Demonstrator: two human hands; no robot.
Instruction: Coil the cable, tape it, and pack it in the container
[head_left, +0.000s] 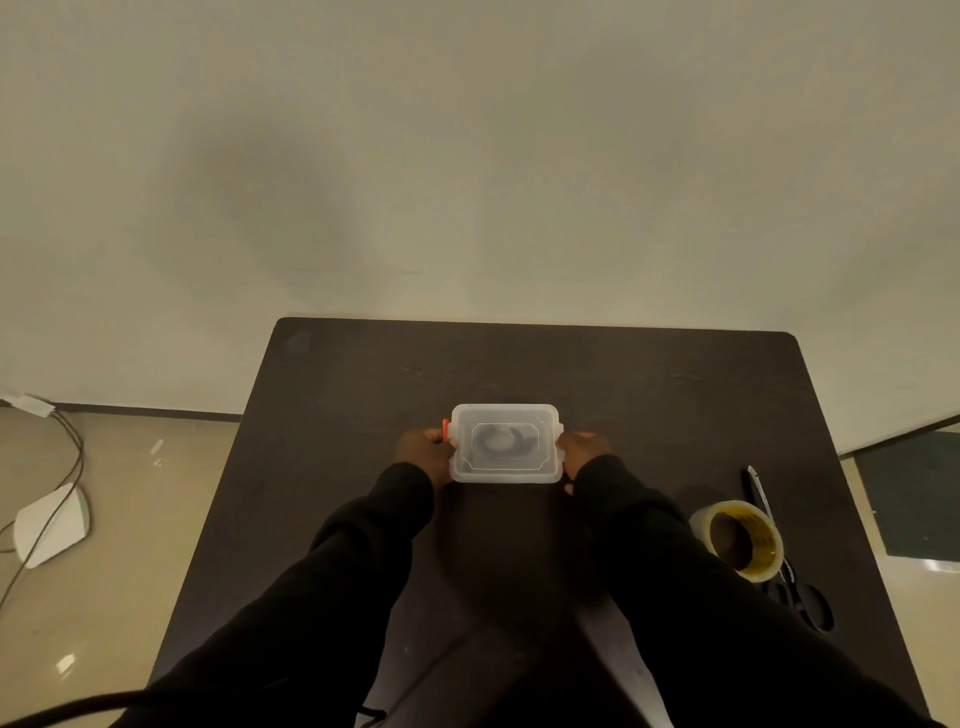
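At centre frame on the dark desk (332, 395), my left hand (423, 451) curls against the orange latch (445, 429) side of the lidded container (506, 443). Through its clear lid I see the coiled cable (500, 440) inside. My right hand (583, 451) grips the opposite end. It looks light, stiff and slightly slippery, best held by both short ends. Lower right sits the tape roll (740, 538).

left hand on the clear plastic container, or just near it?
Touching. The head view shows the left hand pressed against the left end of the lidded clear plastic container, fingers curled at its orange latch.
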